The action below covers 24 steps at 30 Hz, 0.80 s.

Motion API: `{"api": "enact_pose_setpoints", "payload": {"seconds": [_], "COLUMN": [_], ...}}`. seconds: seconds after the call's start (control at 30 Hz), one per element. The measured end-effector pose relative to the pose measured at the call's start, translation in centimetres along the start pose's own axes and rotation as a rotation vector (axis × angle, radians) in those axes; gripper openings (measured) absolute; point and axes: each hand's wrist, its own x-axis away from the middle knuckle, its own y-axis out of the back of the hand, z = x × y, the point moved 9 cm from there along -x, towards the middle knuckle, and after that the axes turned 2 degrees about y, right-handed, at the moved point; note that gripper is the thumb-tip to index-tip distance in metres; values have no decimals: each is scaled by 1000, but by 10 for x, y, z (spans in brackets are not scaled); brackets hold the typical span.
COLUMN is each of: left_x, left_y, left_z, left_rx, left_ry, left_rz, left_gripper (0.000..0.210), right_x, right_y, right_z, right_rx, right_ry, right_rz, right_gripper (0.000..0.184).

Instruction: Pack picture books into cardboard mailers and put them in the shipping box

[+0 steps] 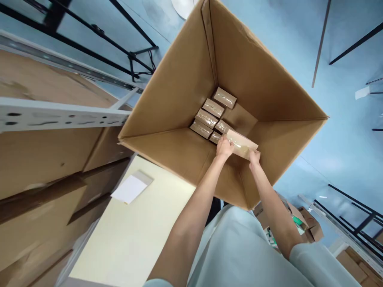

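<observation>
Both arms reach down into a large, deep cardboard carton (179, 71) whose top is open. Between them my hands hold a small taped cardboard box (241, 144) above the carton's floor. My left hand (225, 147) is closed on its left end, and my right hand (254, 156) grips its right end. Several similar small taped boxes (206, 118) lie in rows on the left part of the carton's floor. One of them, a box (216, 137) beside my left hand, is partly hidden.
At left, a white metal rack (62, 115) holds large cardboard boxes (38, 151). A cream tabletop (128, 235) carries a white paper pad (131, 187). Opened cartons (311, 225) with green-and-white items stand low at right. Black metal frames (359, 227) rise from the blue floor (299, 48).
</observation>
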Motion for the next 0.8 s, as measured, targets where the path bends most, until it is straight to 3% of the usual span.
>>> {"api": "enact_pose_setpoints", "payload": {"seconds": [0.13, 0.27, 0.5, 0.67, 0.8], "left_x": [-58, -126, -238, -302, -346], "left_y": [-9, -19, -43, -74, -95], "left_z": [1, 4, 0, 29, 65], "left_rx": [42, 29, -34, -95, -113], "left_ry": [-30, -14, -96, -81, -73], "left_rz": [-4, 31, 58, 98, 110], "left_gripper": [77, 81, 84, 101, 110], "right_x": [-55, -112, -202, -253, -274], "right_y": [-31, -65, -129, -169, -200], "right_z": [-14, -24, -59, -100, -137], "right_rx": [5, -5, -26, 17, 51], "right_ry": [-69, -76, -64, -68, -37], "right_rz": [-110, -163, -92, -30, 54], "right_gripper": [18, 25, 38, 48, 58]}}
